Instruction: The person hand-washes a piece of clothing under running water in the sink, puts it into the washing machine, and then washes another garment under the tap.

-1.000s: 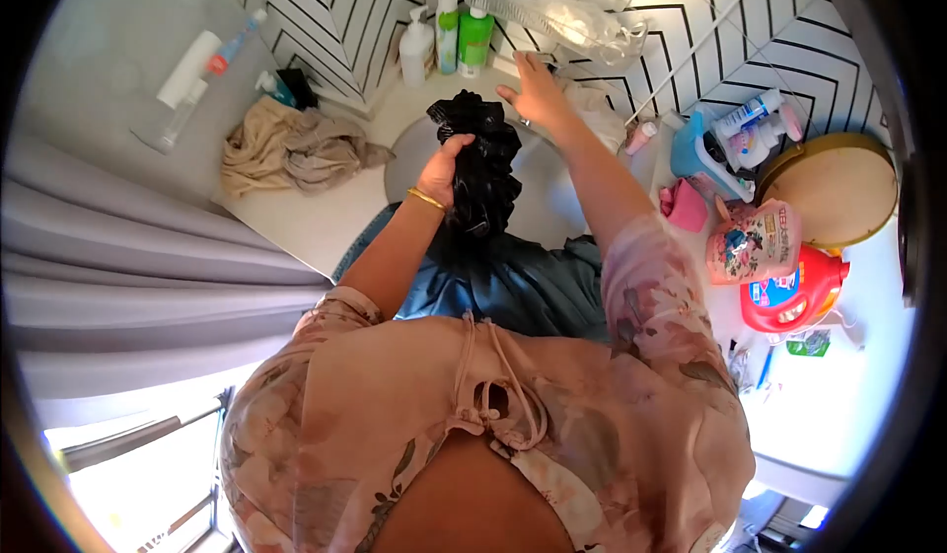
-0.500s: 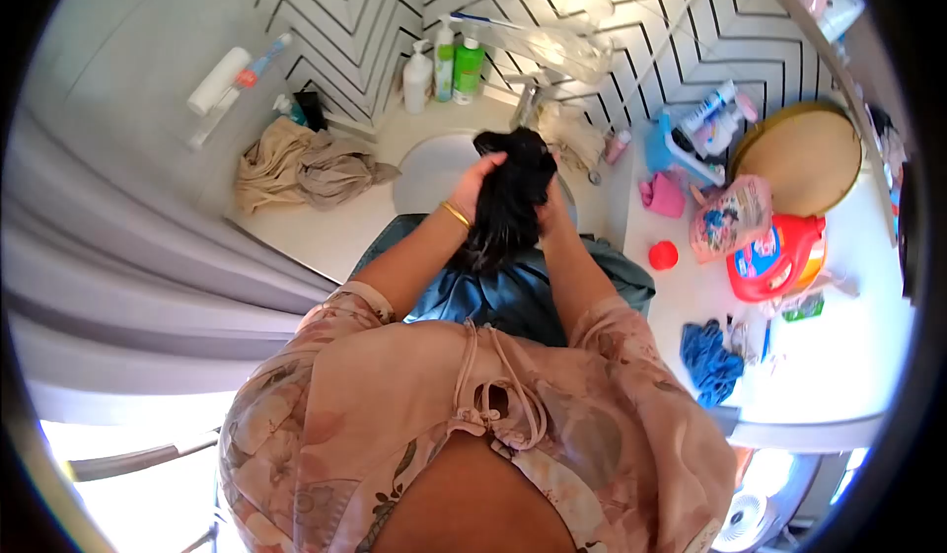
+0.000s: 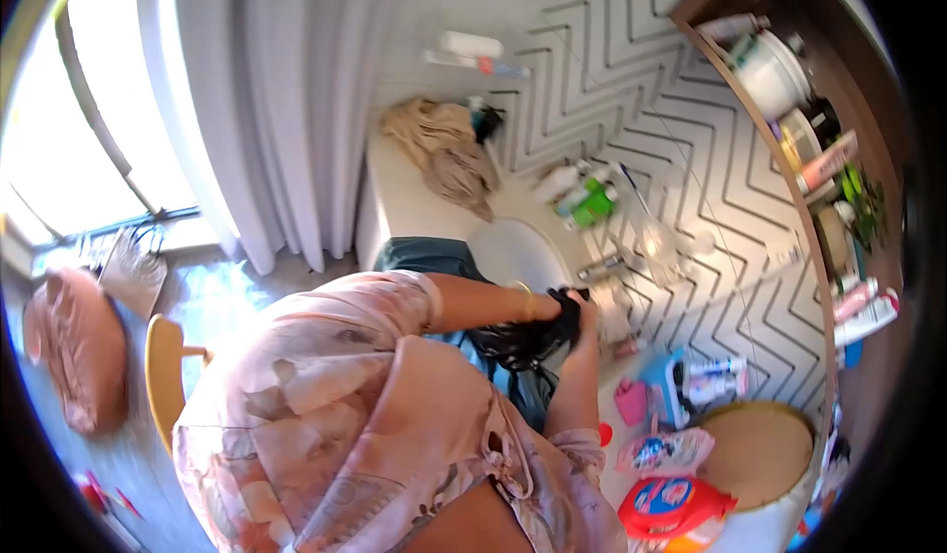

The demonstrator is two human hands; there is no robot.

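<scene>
A black, glossy, limp bundle that looks like wet cloth [image 3: 523,344] hangs from my two hands, in front of the sink [image 3: 515,249]. My left hand [image 3: 554,306], below a gold bangle, is closed on it and partly covered by its folds. My right hand [image 3: 584,318] grips the upper end of the bundle, close beside the left. Beneath the bundle, teal fabric [image 3: 429,255] spreads between my body and the counter. The faucet [image 3: 600,267] is just beyond my hands.
Beige cloths [image 3: 434,134] lie at the counter's far left. Green bottles [image 3: 592,203] stand behind the sink. To the right are a blue basket [image 3: 668,387], a round tan tray [image 3: 755,454] and a red detergent jug [image 3: 671,507]. A chair [image 3: 166,380] stands behind me at left.
My view has swung left, bringing the window, chair and floor into sight. My hands have come closer together on the black bundle, which hangs lower and to the left of them.
</scene>
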